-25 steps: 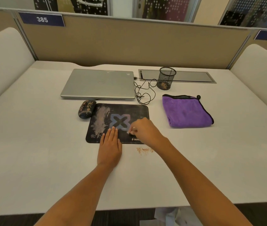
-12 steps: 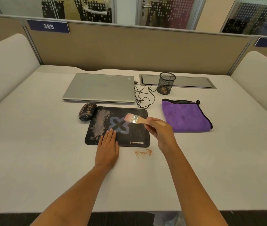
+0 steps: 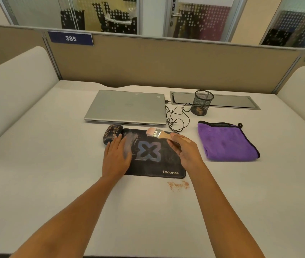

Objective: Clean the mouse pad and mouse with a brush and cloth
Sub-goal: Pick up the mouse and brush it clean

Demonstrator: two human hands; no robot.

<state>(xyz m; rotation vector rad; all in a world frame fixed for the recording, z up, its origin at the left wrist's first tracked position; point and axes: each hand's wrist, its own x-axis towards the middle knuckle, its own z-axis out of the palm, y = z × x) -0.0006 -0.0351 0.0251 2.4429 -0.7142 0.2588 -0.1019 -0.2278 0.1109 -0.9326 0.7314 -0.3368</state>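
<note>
A black mouse pad with a blue X mark and pale dusty smears lies on the white desk. My left hand rests flat on the pad's left part, fingers together. My right hand holds a small wooden-handled brush whose pale bristles sit at the pad's far edge. A dark patterned mouse sits at the pad's far left corner. A folded purple cloth lies to the right of the pad.
A shut silver laptop lies behind the pad, its black cable looped beside it. A black mesh cup stands near a desk cable hatch. Reddish crumbs lie on the desk in front of the pad. Partitions surround the desk.
My right hand lifted the brush from the pad's near edge and carried it to the far edge. My left hand slid farther up the pad's left side.
</note>
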